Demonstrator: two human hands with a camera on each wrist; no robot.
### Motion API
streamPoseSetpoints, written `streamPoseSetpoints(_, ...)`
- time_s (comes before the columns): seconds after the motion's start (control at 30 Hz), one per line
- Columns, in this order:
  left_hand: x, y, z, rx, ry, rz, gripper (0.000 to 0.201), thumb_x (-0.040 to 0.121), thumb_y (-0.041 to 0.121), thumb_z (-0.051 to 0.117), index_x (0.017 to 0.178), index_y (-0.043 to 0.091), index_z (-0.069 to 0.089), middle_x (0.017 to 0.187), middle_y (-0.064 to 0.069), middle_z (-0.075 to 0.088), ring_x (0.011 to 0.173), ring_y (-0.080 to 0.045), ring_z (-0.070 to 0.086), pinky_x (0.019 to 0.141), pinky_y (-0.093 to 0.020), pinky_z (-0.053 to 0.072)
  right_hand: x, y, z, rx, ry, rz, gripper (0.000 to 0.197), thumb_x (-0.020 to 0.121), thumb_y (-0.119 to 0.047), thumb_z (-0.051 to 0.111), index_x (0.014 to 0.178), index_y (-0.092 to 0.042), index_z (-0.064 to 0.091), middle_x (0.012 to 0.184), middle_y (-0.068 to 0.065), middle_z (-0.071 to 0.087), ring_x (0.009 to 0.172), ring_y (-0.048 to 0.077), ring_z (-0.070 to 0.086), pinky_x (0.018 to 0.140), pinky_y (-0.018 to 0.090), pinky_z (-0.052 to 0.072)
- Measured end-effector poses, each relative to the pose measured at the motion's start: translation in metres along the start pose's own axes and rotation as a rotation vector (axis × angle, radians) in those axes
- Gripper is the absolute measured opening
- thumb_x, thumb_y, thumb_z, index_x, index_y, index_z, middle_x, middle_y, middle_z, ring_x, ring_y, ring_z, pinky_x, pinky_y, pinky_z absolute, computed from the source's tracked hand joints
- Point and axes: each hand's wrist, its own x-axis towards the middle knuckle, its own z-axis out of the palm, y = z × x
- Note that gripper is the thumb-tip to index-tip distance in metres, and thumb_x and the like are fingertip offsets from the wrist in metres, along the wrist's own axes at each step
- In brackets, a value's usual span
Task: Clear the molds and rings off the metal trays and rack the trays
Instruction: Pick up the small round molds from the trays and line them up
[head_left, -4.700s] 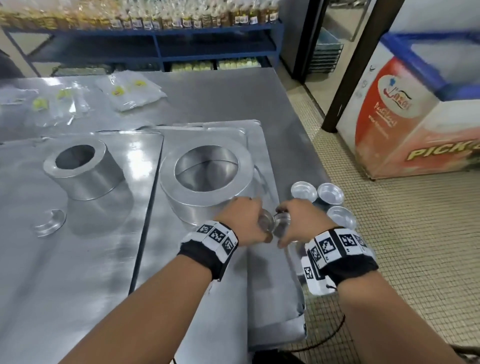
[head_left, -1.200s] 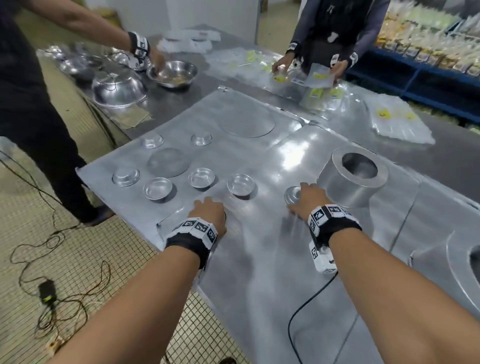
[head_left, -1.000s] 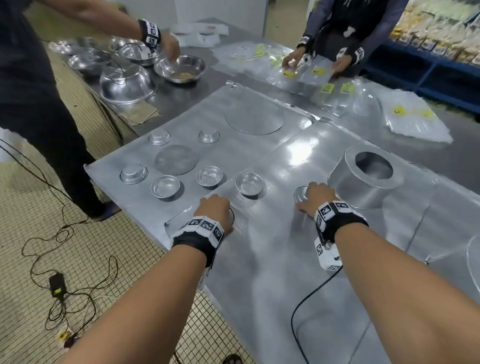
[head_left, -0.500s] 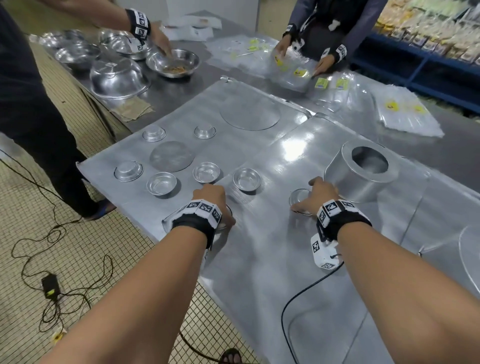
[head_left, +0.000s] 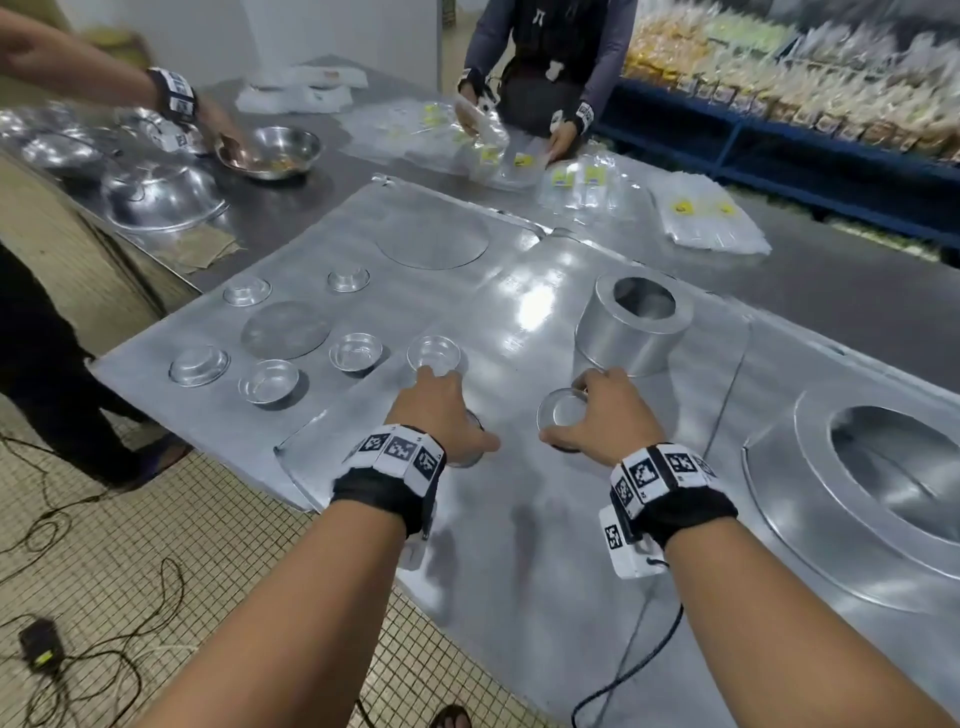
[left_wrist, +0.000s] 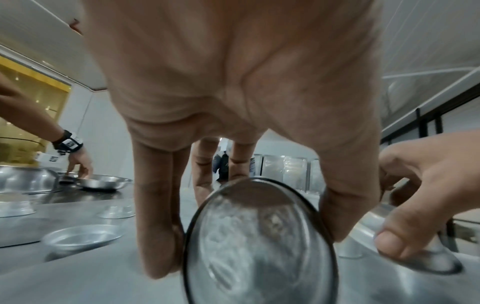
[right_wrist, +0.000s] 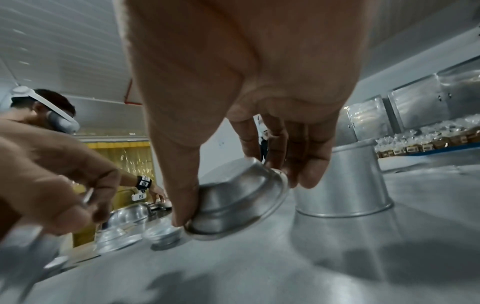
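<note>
My left hand (head_left: 457, 410) grips a small round metal mold (left_wrist: 259, 242) by its rim, tilted on edge just above the middle tray (head_left: 519, 545). My right hand (head_left: 563, 410) pinches a second small mold (head_left: 561, 413) between thumb and fingers; this mold (right_wrist: 233, 205) is tilted, one edge near the tray. Several more small molds, such as one (head_left: 434, 353) just beyond my left fingers, sit on the left tray (head_left: 156, 384) with two flat discs (head_left: 285, 330). A tall ring (head_left: 634, 332) stands behind my right hand. A wide ring (head_left: 883, 499) sits at the right.
Two other people work at the table's far side: one at steel bowls (head_left: 270, 150) on the left, one handling plastic bags (head_left: 587, 182). More bags (head_left: 711, 218) lie at the back. Cables (head_left: 78, 623) trail on the tiled floor. Shelves of packaged goods (head_left: 805, 104) line the right.
Half a second ago both hands rested on molds lying on the tray. Now each has its mold lifted and tilted, and the hands have drawn slightly toward each other.
</note>
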Motion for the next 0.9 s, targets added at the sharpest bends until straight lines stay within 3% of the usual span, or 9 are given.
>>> streamPoseSetpoints(0.13,-0.034,0.033,0.0,-0.098,0.05,0.093,0.051,0.062,0.048,0.074,0.095,0.015,0.054,0.113,-0.004,0.043,0.086,-0.027,0.059,0.071,-0.03,0.048,-0.047,0.02,-0.016,0.003,0.049,0.013,0.078,0.058,-0.056,0.082,0.121,-0.019,0.056,0.116,0.001,0.05,0.114,0.023,0.048,0.092,0.036,0.048)
streamPoseSetpoints(0.37,-0.078,0.092,0.025,-0.218,0.032,0.297,0.039,0.064,0.046,0.078,0.063,0.014,0.057,0.092,0.001,0.05,0.08,-0.016,0.057,0.067,-0.028,0.048,-0.129,0.065,-0.04,0.072,0.129,0.061,0.069,0.061,-0.053,0.081,0.115,-0.018,0.055,0.112,-0.001,0.048,0.104,0.021,0.054,0.085,0.03,0.046)
streamPoseSetpoints(0.5,-0.09,0.13,0.046,-0.197,0.009,0.408,0.045,0.064,0.046,0.076,0.05,0.008,0.055,0.075,-0.007,0.061,0.084,-0.013,0.057,0.073,-0.036,0.054,-0.168,0.096,-0.051,0.027,0.196,0.107,0.064,0.064,-0.055,0.078,0.111,-0.022,0.051,0.109,-0.001,0.047,0.094,0.023,0.057,0.075,0.03,0.042)
streamPoseSetpoints(0.57,-0.1,0.153,0.051,-0.129,-0.063,0.475,0.043,0.068,0.045,0.077,0.044,0.017,0.053,0.072,-0.01,0.065,0.096,-0.016,0.059,0.08,-0.038,0.052,-0.185,0.113,-0.053,0.019,0.199,0.148,0.06,0.064,-0.057,0.076,0.106,-0.024,0.048,0.106,-0.003,0.044,0.089,0.024,0.058,0.072,0.033,0.046)
streamPoseSetpoints(0.67,-0.117,0.186,0.059,-0.081,-0.189,0.586,0.028,0.068,0.054,0.067,0.051,0.032,0.065,0.084,-0.011,0.069,0.103,-0.02,0.061,0.085,-0.04,0.051,-0.208,0.138,-0.055,0.03,0.191,0.235,0.056,0.064,-0.054,0.076,0.099,-0.025,0.045,0.102,-0.002,0.042,0.085,0.025,0.059,0.075,0.039,0.051)
streamPoseSetpoints(0.73,-0.123,0.207,0.069,-0.026,-0.231,0.692,0.043,0.062,0.063,0.053,0.072,0.027,0.074,0.087,-0.008,0.069,0.099,-0.019,0.061,0.083,-0.038,0.051,-0.223,0.155,-0.059,0.022,0.189,0.289,0.053,0.063,-0.052,0.076,0.094,-0.024,0.044,0.1,-0.003,0.04,0.08,0.026,0.059,0.074,0.04,0.052)
streamPoseSetpoints(0.8,-0.126,0.227,0.081,0.054,-0.24,0.795,0.047,0.064,0.062,0.049,0.088,0.031,0.075,0.076,0.001,0.066,0.096,-0.015,0.059,0.078,-0.031,0.05,-0.236,0.172,-0.064,-0.005,0.178,0.335,0.05,0.063,-0.053,0.075,0.089,-0.023,0.045,0.099,-0.003,0.038,0.074,0.026,0.058,0.072,0.039,0.052)
streamPoseSetpoints(0.9,-0.128,0.258,0.097,0.077,-0.269,0.852,0.034,0.064,0.056,0.059,0.083,0.032,0.074,0.062,0.009,0.057,0.085,-0.008,0.057,0.065,-0.019,0.041,-0.254,0.194,-0.076,-0.032,0.142,0.415,0.043,0.064,-0.051,0.072,0.081,-0.022,0.046,0.101,-0.002,0.04,0.072,0.025,0.056,0.073,0.038,0.052)
